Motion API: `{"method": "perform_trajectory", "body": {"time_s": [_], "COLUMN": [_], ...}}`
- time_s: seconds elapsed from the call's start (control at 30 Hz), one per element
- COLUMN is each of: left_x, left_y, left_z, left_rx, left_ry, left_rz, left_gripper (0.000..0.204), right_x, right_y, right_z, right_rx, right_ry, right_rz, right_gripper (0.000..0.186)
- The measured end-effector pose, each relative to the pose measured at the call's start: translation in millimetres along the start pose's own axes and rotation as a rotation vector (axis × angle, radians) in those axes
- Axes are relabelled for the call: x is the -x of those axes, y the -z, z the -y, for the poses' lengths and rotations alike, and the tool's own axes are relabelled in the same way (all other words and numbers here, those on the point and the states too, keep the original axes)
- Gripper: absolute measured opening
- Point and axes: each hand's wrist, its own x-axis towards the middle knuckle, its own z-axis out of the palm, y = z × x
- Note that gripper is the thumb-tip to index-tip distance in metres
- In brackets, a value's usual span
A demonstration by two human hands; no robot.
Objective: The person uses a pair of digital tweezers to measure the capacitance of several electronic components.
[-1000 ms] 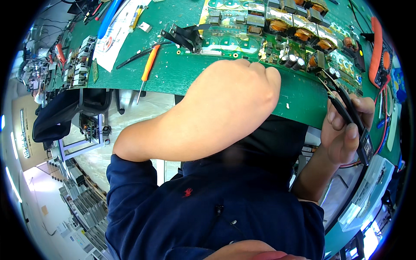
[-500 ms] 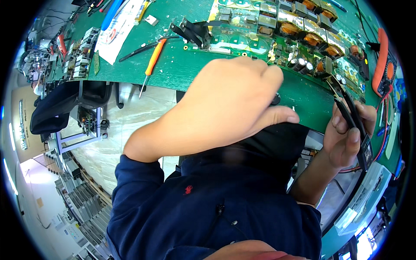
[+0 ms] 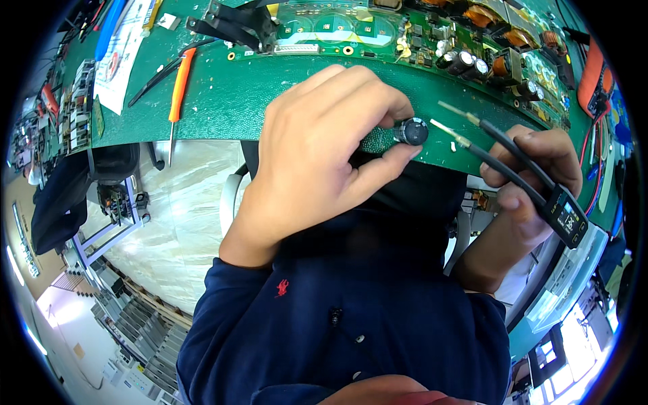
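Observation:
Between the thumb and forefinger of my left hand (image 3: 324,135) is a small black cylindrical capacitor (image 3: 411,131), its round end turned toward the right. My right hand (image 3: 533,175) grips a pair of black tester tweezers (image 3: 523,170) with a small lit screen at its rear end. The two thin metal tips of the tweezers are spread apart and point at the capacitor, a short gap from it. Both hands hover over the near edge of the green bench mat (image 3: 216,101). Beyond them lies a large green circuit board (image 3: 324,34) carrying coils and capacitors.
An orange-handled screwdriver (image 3: 179,88) juts over the bench edge at left, beside black tweezers (image 3: 154,79) and a paper sheet (image 3: 125,64). At right are a red-cased multimeter (image 3: 594,81) and a clear plastic box (image 3: 567,283). Another row of boards (image 3: 77,111) stands far left.
My left hand has turned and lowered, bringing the capacitor into view. The tweezers in my right hand have swung from upright to pointing left at it. The view has shifted to the right.

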Motion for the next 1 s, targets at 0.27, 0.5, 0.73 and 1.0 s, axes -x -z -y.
{"method": "perform_trajectory", "body": {"time_s": [0.27,0.5,0.73,1.0], "left_x": [2.2,4.5,4.0,4.4], "left_y": [-1.6,-3.0,-2.0,-3.1], "left_z": [3.6,5.9,5.8,7.2], "left_rx": [0.014,0.03,0.025,0.022], "left_ry": [0.003,-0.01,-0.009,-0.025], "left_rz": [-0.012,-0.035,-0.023,-0.034], "left_gripper": [0.025,0.026,0.026,0.026], "right_x": [-1.8,-4.6,-6.8,-6.7], "right_y": [-6.0,2.8,0.2,-2.1], "right_z": [-4.9,-8.0,-8.6,-7.4], "right_rx": [-0.05,-0.001,0.013,0.042], "right_ry": [0.048,0.071,0.077,0.076], "right_rz": [-0.024,0.041,0.08,0.06], "right_gripper": [0.044,0.047,0.047,0.046]}}
